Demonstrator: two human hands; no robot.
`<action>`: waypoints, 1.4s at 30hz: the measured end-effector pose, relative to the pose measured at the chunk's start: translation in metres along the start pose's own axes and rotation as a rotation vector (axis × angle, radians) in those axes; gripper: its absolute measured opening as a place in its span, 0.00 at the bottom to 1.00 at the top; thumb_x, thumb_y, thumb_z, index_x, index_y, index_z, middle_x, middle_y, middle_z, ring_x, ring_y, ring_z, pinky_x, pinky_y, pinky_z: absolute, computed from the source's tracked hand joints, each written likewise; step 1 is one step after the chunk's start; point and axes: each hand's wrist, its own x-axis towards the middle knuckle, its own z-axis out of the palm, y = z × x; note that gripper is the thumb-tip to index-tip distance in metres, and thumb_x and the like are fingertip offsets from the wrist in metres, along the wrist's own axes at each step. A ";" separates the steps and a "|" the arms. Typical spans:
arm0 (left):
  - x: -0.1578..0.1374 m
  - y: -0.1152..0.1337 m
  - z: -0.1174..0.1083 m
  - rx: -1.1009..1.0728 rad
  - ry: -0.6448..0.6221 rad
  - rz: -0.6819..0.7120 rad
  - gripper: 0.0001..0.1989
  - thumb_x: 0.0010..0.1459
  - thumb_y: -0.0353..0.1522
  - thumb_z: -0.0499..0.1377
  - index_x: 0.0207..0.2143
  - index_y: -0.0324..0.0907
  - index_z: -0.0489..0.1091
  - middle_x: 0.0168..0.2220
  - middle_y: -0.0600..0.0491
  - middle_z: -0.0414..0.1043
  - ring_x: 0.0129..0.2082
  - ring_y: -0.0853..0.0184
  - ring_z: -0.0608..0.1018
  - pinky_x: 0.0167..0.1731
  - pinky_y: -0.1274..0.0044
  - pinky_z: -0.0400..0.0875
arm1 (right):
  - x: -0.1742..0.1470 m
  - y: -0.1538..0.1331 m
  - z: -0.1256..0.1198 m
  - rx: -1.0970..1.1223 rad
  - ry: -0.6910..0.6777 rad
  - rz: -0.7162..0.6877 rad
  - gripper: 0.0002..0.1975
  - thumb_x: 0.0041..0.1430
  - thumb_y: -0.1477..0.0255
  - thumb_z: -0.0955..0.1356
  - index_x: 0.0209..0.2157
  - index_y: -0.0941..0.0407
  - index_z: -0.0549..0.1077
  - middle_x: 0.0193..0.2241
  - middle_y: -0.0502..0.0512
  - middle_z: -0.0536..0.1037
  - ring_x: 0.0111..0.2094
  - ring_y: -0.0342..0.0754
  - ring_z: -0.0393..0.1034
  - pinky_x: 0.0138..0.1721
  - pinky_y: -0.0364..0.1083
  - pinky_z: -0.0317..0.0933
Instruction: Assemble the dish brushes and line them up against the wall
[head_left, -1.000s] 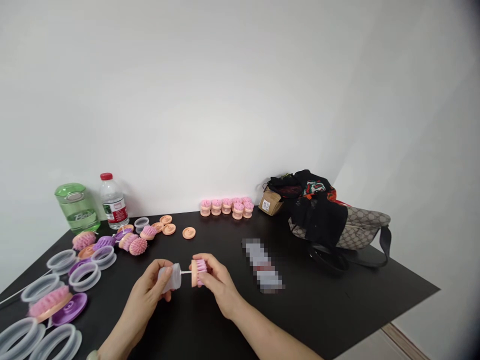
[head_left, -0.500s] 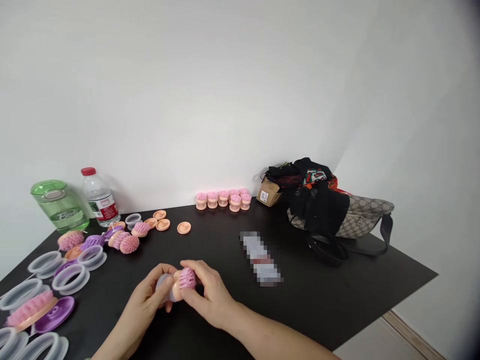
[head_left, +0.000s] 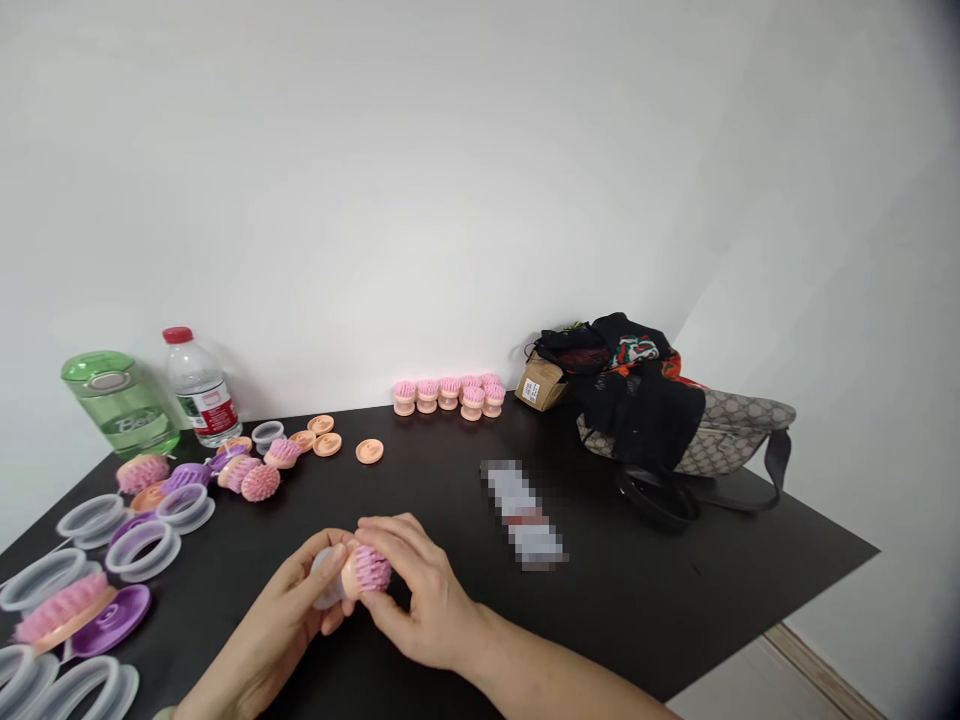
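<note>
Between my two hands, near the front of the black table, is a pink bristle brush head [head_left: 372,570] with a peach rim. My left hand [head_left: 289,595] is closed around a translucent ring [head_left: 325,592], thumb on top, and the ring is up against the brush head's peach side. My right hand [head_left: 427,590] grips the brush head from the right, fingers over the top and thumb below. The bristles face right. How far the ring and rim are joined is hidden by the fingers.
Loose translucent rings [head_left: 142,550], pink brush heads [head_left: 260,483], a purple disc [head_left: 112,618] and peach discs [head_left: 369,451] lie leftward. Bottles [head_left: 210,400] stand behind them. Assembled pink brushes [head_left: 448,393] line the wall. A patterned bag [head_left: 735,430] and a blurred-out item [head_left: 525,515] lie rightward.
The brush head has turned slightly in my hands, its bristles tilting a little downward. My right fingers have shifted over its top. The view has moved slightly.
</note>
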 end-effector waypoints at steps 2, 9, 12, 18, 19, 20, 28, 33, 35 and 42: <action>0.002 -0.001 -0.002 -0.030 0.002 -0.030 0.21 0.52 0.48 0.67 0.36 0.41 0.72 0.27 0.57 0.68 0.23 0.74 0.66 0.21 0.84 0.59 | -0.001 0.000 0.000 0.001 -0.006 0.003 0.28 0.54 0.78 0.68 0.58 0.55 0.69 0.53 0.64 0.74 0.51 0.54 0.70 0.54 0.54 0.66; 0.003 -0.004 -0.002 -0.079 -0.014 -0.124 0.26 0.47 0.53 0.67 0.26 0.39 0.70 0.15 0.60 0.62 0.14 0.81 0.54 0.14 0.86 0.47 | 0.001 -0.004 -0.005 0.020 -0.052 -0.083 0.27 0.58 0.79 0.66 0.59 0.51 0.67 0.54 0.63 0.72 0.53 0.54 0.71 0.54 0.53 0.68; 0.002 -0.006 -0.002 -0.111 -0.060 -0.207 0.27 0.48 0.55 0.65 0.25 0.39 0.70 0.12 0.61 0.59 0.11 0.82 0.51 0.12 0.86 0.39 | 0.003 -0.006 -0.007 0.042 -0.081 -0.117 0.28 0.58 0.79 0.66 0.60 0.49 0.66 0.55 0.62 0.71 0.53 0.54 0.70 0.53 0.53 0.69; 0.003 -0.009 -0.002 -0.122 -0.045 -0.220 0.25 0.49 0.54 0.66 0.28 0.40 0.71 0.15 0.61 0.61 0.13 0.80 0.55 0.12 0.86 0.41 | 0.001 -0.006 -0.005 0.021 -0.099 -0.099 0.27 0.61 0.76 0.67 0.61 0.50 0.63 0.54 0.63 0.71 0.53 0.55 0.70 0.53 0.53 0.69; 0.003 -0.008 -0.002 -0.118 -0.024 -0.180 0.24 0.49 0.53 0.66 0.29 0.40 0.71 0.17 0.60 0.62 0.14 0.80 0.56 0.13 0.86 0.45 | 0.000 -0.006 -0.004 0.006 -0.090 -0.083 0.26 0.62 0.74 0.67 0.61 0.51 0.63 0.54 0.63 0.71 0.53 0.55 0.70 0.53 0.53 0.69; 0.003 -0.008 -0.002 -0.115 -0.006 -0.138 0.23 0.49 0.51 0.67 0.29 0.40 0.71 0.19 0.60 0.63 0.16 0.79 0.58 0.14 0.86 0.50 | 0.000 -0.005 -0.003 -0.005 -0.077 -0.062 0.25 0.62 0.73 0.67 0.61 0.52 0.64 0.53 0.63 0.72 0.52 0.55 0.70 0.53 0.52 0.68; 0.000 -0.002 -0.005 0.024 -0.040 0.090 0.16 0.50 0.40 0.70 0.40 0.48 0.73 0.38 0.54 0.72 0.40 0.63 0.73 0.41 0.75 0.70 | -0.002 0.003 0.002 -0.039 0.003 0.198 0.21 0.55 0.69 0.74 0.50 0.55 0.70 0.44 0.60 0.76 0.45 0.53 0.73 0.48 0.51 0.69; -0.003 -0.003 -0.006 0.096 0.011 0.187 0.29 0.42 0.39 0.74 0.48 0.51 0.71 0.50 0.50 0.71 0.49 0.54 0.73 0.47 0.70 0.71 | 0.000 0.002 0.002 0.031 0.075 0.313 0.16 0.54 0.68 0.74 0.44 0.53 0.71 0.39 0.54 0.77 0.39 0.50 0.74 0.43 0.48 0.69; -0.003 -0.004 -0.005 -0.002 0.013 0.173 0.35 0.45 0.45 0.71 0.55 0.56 0.66 0.54 0.51 0.70 0.52 0.53 0.72 0.50 0.67 0.70 | 0.001 0.001 0.001 0.047 0.111 0.296 0.14 0.54 0.67 0.73 0.43 0.52 0.72 0.38 0.53 0.76 0.38 0.49 0.73 0.42 0.48 0.69; 0.002 -0.006 -0.003 -0.165 -0.069 -0.097 0.25 0.56 0.55 0.58 0.38 0.43 0.75 0.33 0.52 0.72 0.31 0.66 0.72 0.35 0.73 0.72 | 0.000 -0.001 0.000 0.074 0.087 0.088 0.18 0.58 0.65 0.72 0.48 0.53 0.70 0.43 0.58 0.76 0.45 0.52 0.73 0.48 0.49 0.69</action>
